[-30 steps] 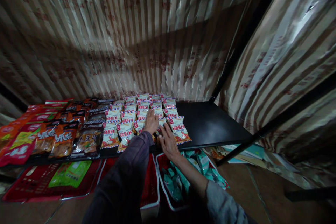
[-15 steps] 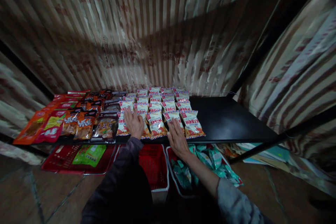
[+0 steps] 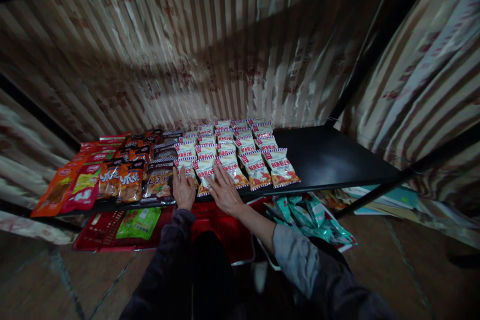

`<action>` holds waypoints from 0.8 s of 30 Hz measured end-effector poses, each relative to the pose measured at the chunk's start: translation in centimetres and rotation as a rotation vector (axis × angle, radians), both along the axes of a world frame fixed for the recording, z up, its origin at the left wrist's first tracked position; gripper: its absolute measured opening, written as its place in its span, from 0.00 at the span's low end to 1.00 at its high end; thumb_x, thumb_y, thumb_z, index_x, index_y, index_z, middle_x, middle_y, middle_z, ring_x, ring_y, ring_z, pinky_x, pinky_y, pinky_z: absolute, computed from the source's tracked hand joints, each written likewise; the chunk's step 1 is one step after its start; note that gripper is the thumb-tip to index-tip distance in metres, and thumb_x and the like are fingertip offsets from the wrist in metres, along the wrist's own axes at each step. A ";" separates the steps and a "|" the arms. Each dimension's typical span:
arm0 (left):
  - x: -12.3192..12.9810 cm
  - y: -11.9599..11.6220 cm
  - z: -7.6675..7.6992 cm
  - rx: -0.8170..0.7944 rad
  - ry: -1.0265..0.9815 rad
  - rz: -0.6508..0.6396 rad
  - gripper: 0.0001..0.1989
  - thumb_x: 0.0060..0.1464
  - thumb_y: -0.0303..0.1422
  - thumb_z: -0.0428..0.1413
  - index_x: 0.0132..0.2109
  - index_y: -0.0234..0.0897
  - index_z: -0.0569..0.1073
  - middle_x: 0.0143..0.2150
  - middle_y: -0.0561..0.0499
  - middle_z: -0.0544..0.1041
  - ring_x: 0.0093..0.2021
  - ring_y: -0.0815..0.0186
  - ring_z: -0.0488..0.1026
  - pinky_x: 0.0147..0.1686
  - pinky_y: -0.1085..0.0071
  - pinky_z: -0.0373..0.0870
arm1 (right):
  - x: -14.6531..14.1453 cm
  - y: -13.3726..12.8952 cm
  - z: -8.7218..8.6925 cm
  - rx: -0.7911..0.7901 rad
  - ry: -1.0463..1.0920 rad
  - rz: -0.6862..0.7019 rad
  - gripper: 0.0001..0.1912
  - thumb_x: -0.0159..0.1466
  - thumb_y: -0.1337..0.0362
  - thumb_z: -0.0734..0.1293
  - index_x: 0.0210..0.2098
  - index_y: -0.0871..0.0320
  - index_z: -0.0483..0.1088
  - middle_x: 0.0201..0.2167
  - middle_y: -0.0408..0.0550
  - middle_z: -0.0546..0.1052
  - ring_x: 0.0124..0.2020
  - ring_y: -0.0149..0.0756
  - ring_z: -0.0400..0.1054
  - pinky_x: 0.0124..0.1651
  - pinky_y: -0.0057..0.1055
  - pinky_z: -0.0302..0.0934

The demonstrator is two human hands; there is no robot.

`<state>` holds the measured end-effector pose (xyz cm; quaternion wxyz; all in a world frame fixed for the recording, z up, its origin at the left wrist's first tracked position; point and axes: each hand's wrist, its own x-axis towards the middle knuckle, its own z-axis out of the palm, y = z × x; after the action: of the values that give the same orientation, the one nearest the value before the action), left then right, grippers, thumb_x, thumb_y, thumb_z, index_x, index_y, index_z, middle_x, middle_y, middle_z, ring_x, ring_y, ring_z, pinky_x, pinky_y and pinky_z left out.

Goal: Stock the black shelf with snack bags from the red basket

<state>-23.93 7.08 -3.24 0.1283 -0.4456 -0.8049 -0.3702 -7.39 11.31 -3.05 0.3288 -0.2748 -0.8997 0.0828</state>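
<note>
Rows of white snack bags [image 3: 256,170] with red lettering and striped edges lie on the black shelf [image 3: 330,155], overlapping from back to front. My left hand [image 3: 184,189] rests with fingers stretched on the front bag of the leftmost white column, beside a dark brown snack bag [image 3: 158,181]. My right hand [image 3: 226,192] lies flat with fingers spread across the front white bags just to the right of it. Neither hand grips a bag. Part of the bags under both hands is hidden.
Orange and black bags [image 3: 130,182], a pink bag [image 3: 83,187] and an orange bag [image 3: 56,190] fill the shelf's left end. Below are red baskets [image 3: 101,230], one with a green bag [image 3: 138,223], and several teal bags [image 3: 313,217]. A black post [image 3: 416,167] slants at the right.
My right hand has moved left along the front row, closer to my left hand. My left hand has shifted down slightly to the front bag's lower edge. The view has tilted a little.
</note>
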 end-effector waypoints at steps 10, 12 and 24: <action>-2.0 0.1 -0.9 0.083 0.054 -0.051 0.22 0.57 0.30 0.45 0.57 0.28 0.65 0.63 0.32 0.58 0.60 0.50 0.60 0.56 0.53 0.61 | -2.7 -0.4 -0.4 -0.025 -0.025 -0.074 0.29 0.65 0.66 0.58 0.64 0.68 0.50 0.68 0.58 0.40 0.68 0.46 0.26 0.66 0.49 0.45; -2.0 0.0 -1.1 0.084 0.051 -0.056 0.22 0.57 0.31 0.44 0.58 0.28 0.65 0.63 0.32 0.58 0.60 0.50 0.61 0.55 0.53 0.61 | -3.0 -0.4 -0.5 -0.019 -0.036 -0.084 0.29 0.64 0.66 0.58 0.64 0.68 0.50 0.68 0.58 0.39 0.68 0.46 0.26 0.66 0.48 0.45; 2.9 -1.3 -0.6 0.221 0.162 -0.295 0.24 0.59 0.33 0.45 0.61 0.30 0.59 0.68 0.34 0.47 0.69 0.52 0.39 0.62 0.47 0.46 | -0.1 -0.9 -0.7 0.021 -0.005 -0.219 0.31 0.66 0.63 0.56 0.66 0.64 0.44 0.68 0.57 0.38 0.69 0.47 0.29 0.66 0.50 0.42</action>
<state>-21.04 5.79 -3.88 0.1852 -0.5704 -0.6723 -0.4340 -7.49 10.42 -3.74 0.3367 -0.3684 -0.8658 0.0364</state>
